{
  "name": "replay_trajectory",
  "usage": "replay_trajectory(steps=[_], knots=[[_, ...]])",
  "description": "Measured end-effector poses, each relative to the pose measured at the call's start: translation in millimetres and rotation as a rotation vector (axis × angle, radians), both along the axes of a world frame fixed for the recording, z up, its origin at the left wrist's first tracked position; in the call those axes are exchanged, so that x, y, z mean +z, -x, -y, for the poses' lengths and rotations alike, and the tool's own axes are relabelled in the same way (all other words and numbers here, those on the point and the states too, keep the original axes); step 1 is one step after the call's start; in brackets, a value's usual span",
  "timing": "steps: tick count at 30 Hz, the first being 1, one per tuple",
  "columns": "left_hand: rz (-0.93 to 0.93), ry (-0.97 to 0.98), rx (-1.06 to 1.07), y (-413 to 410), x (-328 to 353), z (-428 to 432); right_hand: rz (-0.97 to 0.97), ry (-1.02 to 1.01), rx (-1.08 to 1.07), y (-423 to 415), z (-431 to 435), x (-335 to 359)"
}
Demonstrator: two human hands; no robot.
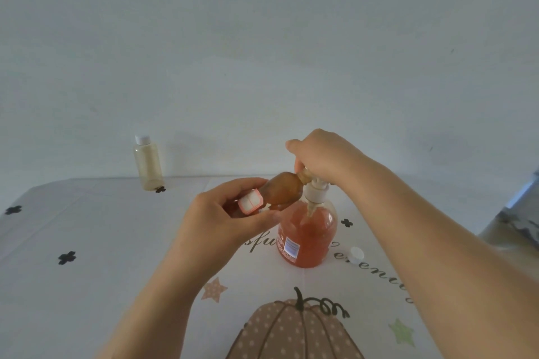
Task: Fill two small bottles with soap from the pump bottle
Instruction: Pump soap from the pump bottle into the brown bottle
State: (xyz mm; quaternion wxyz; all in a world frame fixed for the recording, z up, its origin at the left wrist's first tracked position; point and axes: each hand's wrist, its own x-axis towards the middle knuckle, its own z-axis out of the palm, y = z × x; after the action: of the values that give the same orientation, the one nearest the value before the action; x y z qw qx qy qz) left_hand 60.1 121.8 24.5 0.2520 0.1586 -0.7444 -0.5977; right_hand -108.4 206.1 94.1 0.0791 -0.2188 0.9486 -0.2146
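Observation:
A clear pump bottle [306, 237] of orange soap stands on the table at the centre. My right hand [323, 156] rests on top of its white pump head, fingers closed over it. My left hand [230, 218] holds a small amber bottle [281, 191] tilted on its side, its open mouth pressed up against the pump spout under my right hand. A pink-and-white label shows on the amber bottle's base. A second small bottle [147, 165], pale and with a white cap on, stands upright at the table's far left edge by the wall.
A loose white cap [356, 255] lies on the table just right of the pump bottle. The tablecloth [87, 285] is white with black clovers, stars and a pumpkin print. A plain wall rises behind; grey furniture [519, 218] shows at the right edge.

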Motion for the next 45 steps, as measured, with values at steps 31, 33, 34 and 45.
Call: replay_trajectory(steps=[31, 33, 34, 45], knots=[[-0.015, 0.050, 0.023, 2.7, -5.4, -0.5, 0.012, 0.045, 0.033, 10.9, 0.8, -15.2], [0.000, 0.062, 0.031, 3.4, -6.7, 1.7, 0.009, 0.039, 0.032, 12.5, 1.7, -20.1], [0.003, 0.062, 0.029, 3.4, -6.9, 2.3, 0.010, 0.038, 0.032, 13.2, 2.0, -21.8], [-0.042, 0.053, 0.015, 3.2, -5.2, -1.5, 0.005, 0.070, 0.036, 9.3, 0.3, -6.8]])
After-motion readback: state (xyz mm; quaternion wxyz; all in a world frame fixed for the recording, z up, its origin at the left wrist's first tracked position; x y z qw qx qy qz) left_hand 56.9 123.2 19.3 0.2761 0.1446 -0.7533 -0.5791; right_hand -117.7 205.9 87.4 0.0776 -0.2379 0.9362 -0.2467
